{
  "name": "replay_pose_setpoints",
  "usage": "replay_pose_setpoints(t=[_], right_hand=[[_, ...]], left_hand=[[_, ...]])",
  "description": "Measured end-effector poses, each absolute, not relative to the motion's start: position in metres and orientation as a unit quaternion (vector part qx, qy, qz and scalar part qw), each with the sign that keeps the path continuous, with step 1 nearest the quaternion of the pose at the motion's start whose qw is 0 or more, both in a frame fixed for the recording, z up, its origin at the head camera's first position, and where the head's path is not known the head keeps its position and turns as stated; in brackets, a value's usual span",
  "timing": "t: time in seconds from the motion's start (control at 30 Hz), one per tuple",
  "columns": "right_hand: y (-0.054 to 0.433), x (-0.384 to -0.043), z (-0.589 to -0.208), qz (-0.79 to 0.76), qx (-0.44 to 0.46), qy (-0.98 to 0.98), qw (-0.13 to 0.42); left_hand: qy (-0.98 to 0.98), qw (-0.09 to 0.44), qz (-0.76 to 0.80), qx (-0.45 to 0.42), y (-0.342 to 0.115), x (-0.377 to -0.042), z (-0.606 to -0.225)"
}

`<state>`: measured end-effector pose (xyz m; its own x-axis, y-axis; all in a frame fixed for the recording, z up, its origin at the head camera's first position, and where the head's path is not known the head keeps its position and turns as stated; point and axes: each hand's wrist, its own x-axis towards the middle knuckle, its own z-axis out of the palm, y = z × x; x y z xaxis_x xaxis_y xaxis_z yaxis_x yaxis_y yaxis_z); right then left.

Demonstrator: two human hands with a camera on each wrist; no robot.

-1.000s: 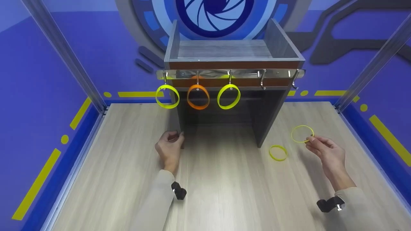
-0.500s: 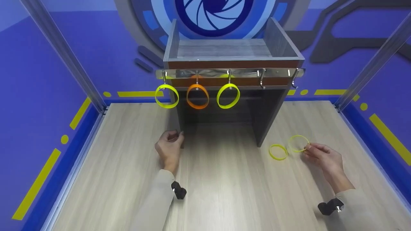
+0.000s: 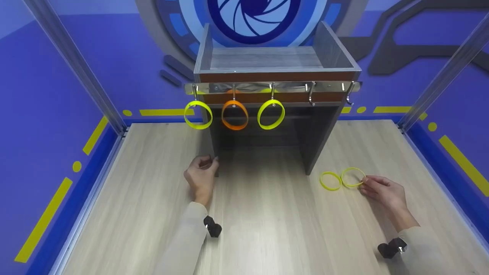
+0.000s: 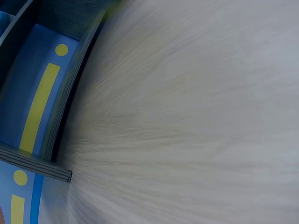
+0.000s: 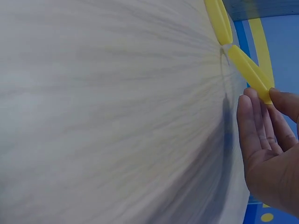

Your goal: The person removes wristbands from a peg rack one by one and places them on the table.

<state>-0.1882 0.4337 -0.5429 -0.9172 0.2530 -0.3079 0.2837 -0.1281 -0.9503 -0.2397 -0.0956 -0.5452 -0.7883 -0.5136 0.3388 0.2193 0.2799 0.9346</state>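
Observation:
My right hand (image 3: 385, 191) pinches the right rim of a thin yellow ring (image 3: 353, 177) between thumb and fingers. In the right wrist view the pinched ring (image 5: 250, 72) slants up from the fingertips, its far end meeting or nearly meeting a second yellow ring (image 5: 218, 21). That second yellow ring (image 3: 330, 181) lies on the table right of the grey hook stand (image 3: 321, 137). Loosely curled, my left hand (image 3: 201, 176) stays by the stand's left side panel with nothing seen in it; the left wrist view leaves nearly all of it out of frame.
A metal hook rail (image 3: 328, 87) runs across the stand's front. From it hang a yellow ring (image 3: 198, 126), an orange ring (image 3: 235, 127) and another yellow ring (image 3: 271, 126); two hooks at right carry no ring. Blue panels (image 3: 42, 114) enclose the wooden table (image 3: 259, 229).
My right hand has come down and slightly left with its yellow ring, bringing it beside the ring on the table. The left hand keeps its place.

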Motion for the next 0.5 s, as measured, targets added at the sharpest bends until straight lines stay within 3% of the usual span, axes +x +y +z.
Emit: replay_pose_setpoints(t=[0.5], right_hand=[[0.4317,-0.1882,-0.5484,-0.703,0.208,0.679,0.029]], left_hand=[[-0.733,0.316,-0.594,0.104,-0.0952,-0.2403,-0.5462]])
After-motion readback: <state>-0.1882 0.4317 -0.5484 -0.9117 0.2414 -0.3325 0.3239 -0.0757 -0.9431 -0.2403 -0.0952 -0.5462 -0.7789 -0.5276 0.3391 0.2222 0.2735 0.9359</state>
